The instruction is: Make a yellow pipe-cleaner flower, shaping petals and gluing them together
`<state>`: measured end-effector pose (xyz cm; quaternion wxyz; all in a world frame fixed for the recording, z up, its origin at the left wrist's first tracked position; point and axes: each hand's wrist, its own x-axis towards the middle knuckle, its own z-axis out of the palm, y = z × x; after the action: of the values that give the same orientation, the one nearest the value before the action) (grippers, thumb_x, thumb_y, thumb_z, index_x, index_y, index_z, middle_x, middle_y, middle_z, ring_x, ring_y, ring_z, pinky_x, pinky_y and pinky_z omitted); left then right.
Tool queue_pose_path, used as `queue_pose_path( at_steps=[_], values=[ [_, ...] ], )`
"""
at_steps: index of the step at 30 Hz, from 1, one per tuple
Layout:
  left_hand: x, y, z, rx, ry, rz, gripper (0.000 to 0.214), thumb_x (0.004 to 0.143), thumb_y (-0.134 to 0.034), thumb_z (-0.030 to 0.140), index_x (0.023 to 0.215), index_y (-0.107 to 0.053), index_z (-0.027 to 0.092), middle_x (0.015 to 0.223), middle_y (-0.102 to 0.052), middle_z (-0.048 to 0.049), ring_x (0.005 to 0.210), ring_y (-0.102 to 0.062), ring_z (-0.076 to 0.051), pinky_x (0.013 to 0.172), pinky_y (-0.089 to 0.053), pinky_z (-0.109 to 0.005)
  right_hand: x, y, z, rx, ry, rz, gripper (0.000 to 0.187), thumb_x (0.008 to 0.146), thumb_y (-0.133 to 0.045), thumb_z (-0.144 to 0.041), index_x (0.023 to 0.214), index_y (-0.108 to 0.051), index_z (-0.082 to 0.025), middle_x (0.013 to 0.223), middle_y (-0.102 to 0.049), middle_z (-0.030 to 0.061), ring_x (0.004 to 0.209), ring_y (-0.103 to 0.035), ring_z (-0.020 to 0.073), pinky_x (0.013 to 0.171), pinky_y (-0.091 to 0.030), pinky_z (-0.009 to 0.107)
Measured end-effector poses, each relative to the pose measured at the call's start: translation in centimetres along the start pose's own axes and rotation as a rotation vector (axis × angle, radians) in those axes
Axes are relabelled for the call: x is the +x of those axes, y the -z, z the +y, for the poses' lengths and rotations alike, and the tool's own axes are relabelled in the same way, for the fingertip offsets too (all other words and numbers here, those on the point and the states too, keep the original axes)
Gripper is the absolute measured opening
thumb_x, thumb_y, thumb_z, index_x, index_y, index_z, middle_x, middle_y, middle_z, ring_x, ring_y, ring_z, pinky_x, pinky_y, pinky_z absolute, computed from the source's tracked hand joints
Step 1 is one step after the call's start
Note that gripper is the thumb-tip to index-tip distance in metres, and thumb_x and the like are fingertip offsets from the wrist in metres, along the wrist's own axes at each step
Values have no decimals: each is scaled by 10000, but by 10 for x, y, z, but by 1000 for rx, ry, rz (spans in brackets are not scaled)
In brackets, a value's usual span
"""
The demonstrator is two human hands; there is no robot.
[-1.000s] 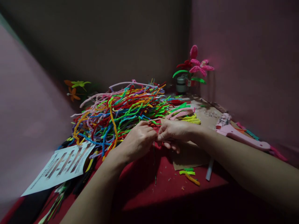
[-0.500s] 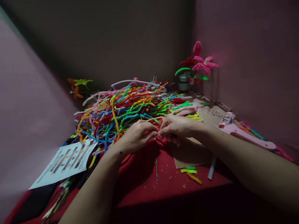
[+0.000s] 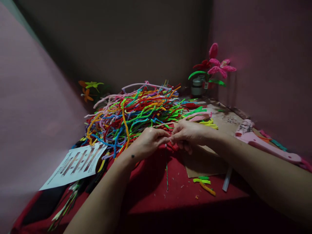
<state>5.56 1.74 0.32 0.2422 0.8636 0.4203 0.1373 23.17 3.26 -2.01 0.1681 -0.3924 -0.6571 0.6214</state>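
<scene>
Over the red cloth, my left hand [image 3: 153,139] and my right hand [image 3: 186,135] meet with their fingertips pinched together. Between them is a tiny pale pink bit that looks like pipe cleaner, mostly covered by the fingers. A pale pink pipe cleaner [image 3: 163,124] runs behind the right hand; whether it joins the held bit is hidden. Just below the fingertips, a thin twisted green stem [image 3: 167,175] with a pale tip lies on the cloth, apart from both hands. Beyond the left hand rises a tangled heap of colourful pipe cleaners [image 3: 138,112].
At the right lie brown cardboard [image 3: 202,162], a pink glue gun [image 3: 265,146], a clear glue stick [image 3: 227,179] and short pipe cleaner scraps [image 3: 206,187]. A printed sheet [image 3: 75,164] rests at left. Pink flowers [image 3: 222,67] stand behind, near a grey container [image 3: 196,87].
The whole scene has shifted slightly right as the camera turned a little left. Both hands keep the same pinch, fingertips together.
</scene>
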Motion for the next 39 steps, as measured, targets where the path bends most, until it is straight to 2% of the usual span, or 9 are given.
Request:
queue_pose_path(
  at_steps=[6,15,17,20,22,26,30,34,39],
  values=[
    [0,-8,-5,265,-100,7,249,800,-417,209,696,-634,145,578,-550,5,513,-408,-80,514,-307,-201,-2,-2,-3,-19,-21,21,148,678,-517,-149,536,-547,-120,365,-508,-35,238,-405,46,265,-377,135],
    [-1,-5,1,198,-57,59,214,727,-447,133,612,-627,133,510,-504,17,482,-379,-68,481,-273,-200,0,-3,-3,-65,23,37,201,713,-495,-215,540,-541,-122,421,-524,-10,283,-420,61,303,-337,175],
    [0,-3,3,152,-5,104,207,716,-463,148,570,-608,130,483,-468,26,471,-357,-67,461,-260,-195,0,-1,-4,-128,145,221,258,750,-463,-253,539,-533,-122,464,-531,6,363,-456,69,362,-342,180],
    [1,0,3,13,121,124,202,721,-474,196,565,-586,132,476,-469,30,456,-366,-69,442,-264,-190,-4,2,-8,-295,378,658,232,775,-439,-251,613,-552,-129,538,-527,5,494,-478,89,462,-353,197],
    [1,1,3,-101,206,121,210,728,-481,237,572,-574,132,471,-474,34,437,-367,-68,433,-265,-193,-7,3,-10,-443,547,780,167,771,-455,-213,691,-579,-135,628,-553,16,591,-495,110,544,-373,220],
    [1,4,3,-315,291,119,262,721,-521,311,540,-556,124,466,-488,33,424,-375,-61,443,-274,-198,-7,-3,-7,-983,830,726,127,777,-495,-172,716,-603,-146,737,-561,62,749,-458,166,670,-349,288],
    [0,4,4,-466,338,136,278,697,-566,321,504,-539,123,416,-452,40,379,-310,-45,413,-228,-201,-2,-8,-1,-1409,835,739,187,838,-447,-196,733,-594,-150,756,-541,74,750,-402,182,669,-289,316],
    [0,1,2,-506,342,140,208,683,-557,256,523,-548,122,426,-473,32,367,-303,-42,401,-221,-199,-3,-9,0,-1496,857,695,204,846,-449,-211,712,-593,-156,745,-546,62,732,-387,178,668,-263,318],
    [5,-9,-6,-224,223,135,180,674,-508,197,540,-598,115,475,-499,19,433,-380,-67,435,-275,-201,-4,-13,-3,-1494,857,605,154,825,-489,-234,754,-606,-162,751,-553,57,748,-402,186,671,-261,324]
  ],
)
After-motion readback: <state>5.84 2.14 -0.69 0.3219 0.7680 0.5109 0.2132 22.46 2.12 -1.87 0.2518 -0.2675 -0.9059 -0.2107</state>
